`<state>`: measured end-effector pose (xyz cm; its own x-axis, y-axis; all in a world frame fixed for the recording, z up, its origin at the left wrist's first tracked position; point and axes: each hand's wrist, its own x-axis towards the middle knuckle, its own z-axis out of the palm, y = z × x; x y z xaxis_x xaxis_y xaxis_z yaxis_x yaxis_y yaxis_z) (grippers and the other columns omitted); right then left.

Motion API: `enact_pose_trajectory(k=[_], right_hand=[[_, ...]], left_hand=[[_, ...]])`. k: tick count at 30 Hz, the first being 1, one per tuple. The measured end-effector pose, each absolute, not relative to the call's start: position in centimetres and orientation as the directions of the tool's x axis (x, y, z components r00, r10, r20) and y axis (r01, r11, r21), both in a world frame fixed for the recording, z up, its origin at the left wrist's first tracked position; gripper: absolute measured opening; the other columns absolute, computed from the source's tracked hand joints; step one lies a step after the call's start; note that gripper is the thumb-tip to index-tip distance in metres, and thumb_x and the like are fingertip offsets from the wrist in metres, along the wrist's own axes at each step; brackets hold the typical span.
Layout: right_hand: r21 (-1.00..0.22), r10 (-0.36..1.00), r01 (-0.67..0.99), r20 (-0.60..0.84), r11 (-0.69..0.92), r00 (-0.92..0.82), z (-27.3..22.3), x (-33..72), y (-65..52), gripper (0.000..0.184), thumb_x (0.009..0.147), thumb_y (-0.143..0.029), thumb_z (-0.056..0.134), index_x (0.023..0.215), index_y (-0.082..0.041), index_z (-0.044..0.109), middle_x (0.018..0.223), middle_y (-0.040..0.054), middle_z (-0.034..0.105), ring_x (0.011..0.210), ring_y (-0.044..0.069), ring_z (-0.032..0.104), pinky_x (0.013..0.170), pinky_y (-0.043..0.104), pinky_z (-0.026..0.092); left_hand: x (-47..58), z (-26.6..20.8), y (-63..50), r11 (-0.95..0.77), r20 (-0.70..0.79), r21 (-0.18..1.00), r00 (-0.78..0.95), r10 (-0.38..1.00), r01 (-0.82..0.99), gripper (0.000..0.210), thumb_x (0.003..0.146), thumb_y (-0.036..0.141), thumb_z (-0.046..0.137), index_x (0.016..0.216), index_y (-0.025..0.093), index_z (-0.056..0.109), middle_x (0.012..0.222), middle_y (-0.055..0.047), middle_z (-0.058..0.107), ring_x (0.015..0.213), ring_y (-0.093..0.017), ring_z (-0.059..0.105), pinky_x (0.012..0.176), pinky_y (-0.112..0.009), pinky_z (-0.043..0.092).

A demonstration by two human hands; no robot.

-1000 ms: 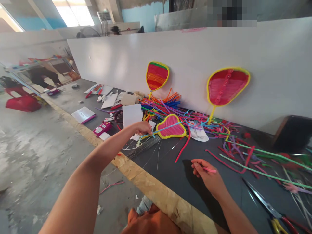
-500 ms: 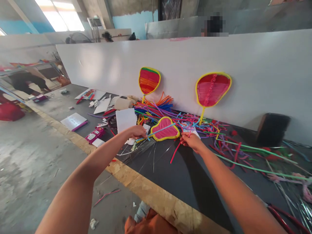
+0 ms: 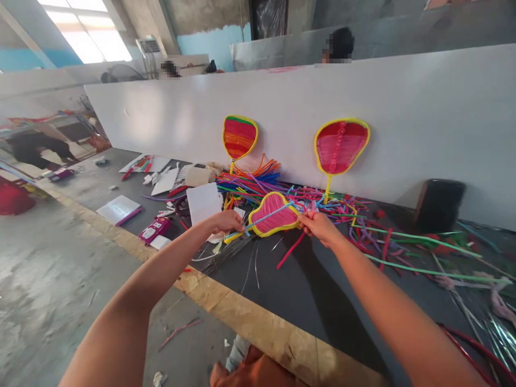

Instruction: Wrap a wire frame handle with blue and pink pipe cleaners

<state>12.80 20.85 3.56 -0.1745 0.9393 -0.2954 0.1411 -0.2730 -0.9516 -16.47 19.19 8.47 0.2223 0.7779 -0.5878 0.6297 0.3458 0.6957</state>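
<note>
In the head view, the work sits at the centre of the frame: a pink fan (image 3: pixel 279 221) with a yellow rim lies tilted, its handle towards the lower left, and a blue strip (image 3: pixel 266 216) runs lengthwise across its face. The left hand (image 3: pixel 229 222) appears to pinch the strip near the handle. The right hand (image 3: pixel 316 227) has its fingers bunched at the rim's right edge; whether they grasp the rim or something small cannot be told. The step in hand looks like lining the strip up along the panel; the next move likely calls for steady fingers at both ends, so the strip lies straight.

A red strip (image 3: pixel 291 251) trails just below the right hand. The dark tabletop (image 3: pixel 262 287) has a tan edge band (image 3: pixel 242 310). Along the middle lies a tangle of coloured strips (image 3: pixel 253 184), with a notebook (image 3: pixel 120 210) at centre left and a dark phone (image 3: pixel 439 207) standing at the right. Behind, 2 fans, red-orange (image 3: pixel 240 137) and red-pink (image 3: pixel 342 148), stand against a white panel (image 3: pixel 423 107). Beyond it are 2 people, mostly hidden, and a bright window (image 3: pixel 78 35), upper left.
</note>
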Motion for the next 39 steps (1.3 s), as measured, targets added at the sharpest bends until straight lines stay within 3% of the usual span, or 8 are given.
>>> enact_pose_trajectory(k=[9, 13, 24, 29, 32, 34, 37, 39], right_hand=[[-0.947, 0.941, 0.025, -0.32, -0.319, -0.111, 5.2, 19.4, 14.4, 0.036, 0.065, -0.049, 0.067, 0.068, -0.016, 0.053, 0.054, -0.0054, 0.048, 0.039, 0.003, 0.036, 0.037, 0.017, 0.023], [-0.942, 0.939, 0.021, -0.336, -0.335, -0.069, 4.3, 22.2, 11.9, 0.038, 0.065, -0.053, 0.064, 0.069, -0.017, 0.052, 0.055, -0.0054, 0.047, 0.04, 0.003, 0.036, 0.038, 0.017, 0.023], [-0.918, 0.973, 0.322, -0.217, -0.231, 0.079, 2.9, 26.7, 10.2, 0.026, 0.077, -0.043, 0.055, 0.085, -0.018, 0.061, 0.059, -0.0024, 0.056, 0.047, 0.01, 0.05, 0.048, 0.023, 0.037], [-0.63, 0.994, 0.775, -0.045, 0.047, -0.097, 2.9, 26.7, 7.0, 0.022, 0.083, -0.029, 0.047, 0.095, -0.02, 0.063, 0.076, 0.0039, 0.066, 0.069, 0.018, 0.062, 0.062, 0.028, 0.046], [-0.385, 0.977, 0.898, 0.089, 0.214, -0.195, 2.6, 26.5, 5.6, 0.034, 0.077, -0.011, 0.046, 0.105, -0.019, 0.063, 0.104, 0.0115, 0.063, 0.087, 0.023, 0.061, 0.074, 0.035, 0.048], [-0.335, 0.959, 0.906, 0.206, 0.257, -0.195, 3.1, 25.9, 5.0, 0.042, 0.076, -0.007, 0.043, 0.112, -0.018, 0.061, 0.117, 0.0148, 0.057, 0.096, 0.026, 0.057, 0.081, 0.041, 0.046], [-0.573, 0.96, 0.773, 0.217, 0.271, -0.176, 4.4, 23.4, 4.0, 0.026, 0.084, -0.017, 0.044, 0.101, -0.018, 0.064, 0.102, 0.0119, 0.062, 0.094, 0.024, 0.058, 0.082, 0.038, 0.046], [-0.794, 0.97, 0.586, 0.013, 0.159, -0.245, 4.9, 20.8, 3.4, 0.021, 0.088, -0.029, 0.045, 0.091, -0.02, 0.063, 0.083, 0.0054, 0.065, 0.074, 0.017, 0.059, 0.069, 0.03, 0.048]], left_hand=[[-10.9, 9.1, 15.8, 0.234, -0.59, 0.731, 0.42, 0.689, 0.641, 0.038, 0.057, 0.039, 0.071, 0.047, 0.018, 0.04, 0.039, 0.008, 0.027, 0.037, -0.005, 0.021, 0.04, -0.023, 0.012], [-7.3, 8.5, 14.3, 0.338, -0.635, 0.739, 0.436, 0.637, 0.583, 0.036, 0.053, 0.041, 0.073, 0.05, 0.017, 0.047, 0.038, 0.008, 0.033, 0.036, -0.005, 0.025, 0.039, -0.022, 0.013], [-3.7, 6.7, 11.4, 0.487, -0.609, 0.792, 0.421, 0.672, 0.368, 0.03, 0.055, 0.036, 0.073, 0.054, 0.014, 0.054, 0.042, 0.006, 0.041, 0.038, -0.004, 0.032, 0.039, -0.02, 0.018], [-6.3, 7.9, 12.9, 0.511, -0.617, 0.786, 0.389, 0.684, 0.349, 0.027, 0.057, 0.034, 0.075, 0.059, 0.012, 0.06, 0.043, 0.005, 0.043, 0.038, -0.004, 0.033, 0.038, -0.019, 0.017], [-6.5, 8.0, 13.1, 0.511, -0.594, 0.804, 0.366, 0.717, 0.304, 0.027, 0.057, 0.034, 0.076, 0.062, 0.011, 0.062, 0.044, 0.005, 0.043, 0.038, -0.003, 0.032, 0.037, -0.019, 0.017], [-6.1, 7.6, 12.9, 0.523, -0.576, 0.817, 0.355, 0.736, 0.241, 0.028, 0.056, 0.033, 0.078, 0.065, 0.011, 0.063, 0.045, 0.005, 0.045, 0.038, -0.003, 0.033, 0.037, -0.018, 0.018], [-4.8, 6.8, 12.4, 0.541, -0.542, 0.834, 0.344, 0.767, 0.108, 0.03, 0.054, 0.032, 0.079, 0.068, 0.011, 0.063, 0.049, 0.004, 0.048, 0.04, -0.003, 0.037, 0.038, -0.017, 0.022], [-3.6, 6.2, 11.8, 0.541, -0.514, 0.841, 0.337, 0.788, 0.017, 0.029, 0.054, 0.031, 0.079, 0.066, 0.011, 0.061, 0.05, 0.004, 0.049, 0.04, -0.003, 0.038, 0.038, -0.016, 0.024]])
